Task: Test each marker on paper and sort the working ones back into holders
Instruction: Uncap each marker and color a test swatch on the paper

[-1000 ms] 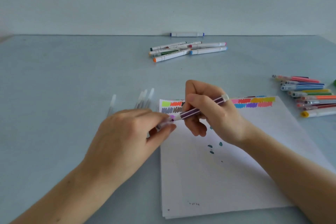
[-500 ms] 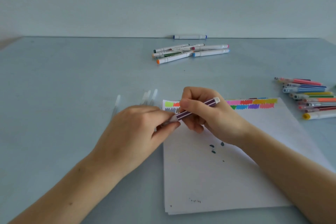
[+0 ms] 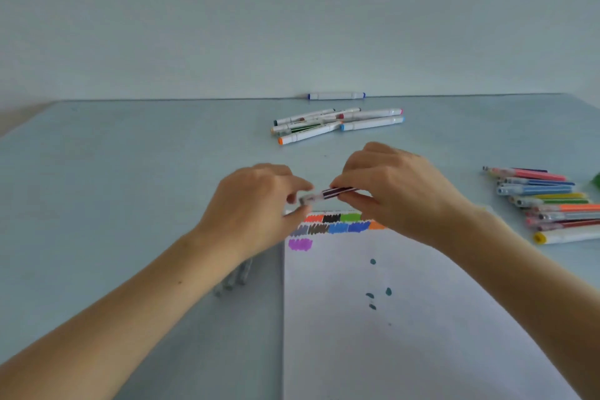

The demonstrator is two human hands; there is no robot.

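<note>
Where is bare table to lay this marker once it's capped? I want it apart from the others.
The table's far left is bare, from the left hand out to the edge. A bare strip runs between the white marker pile and both hands. The right is crowded with colored markers; clear caps lie beside the paper.

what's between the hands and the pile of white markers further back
Head view: bare blue table between the hands and white barrel markers.

Head view, forward-down, close over table (image 3: pixel 130 172)
</note>
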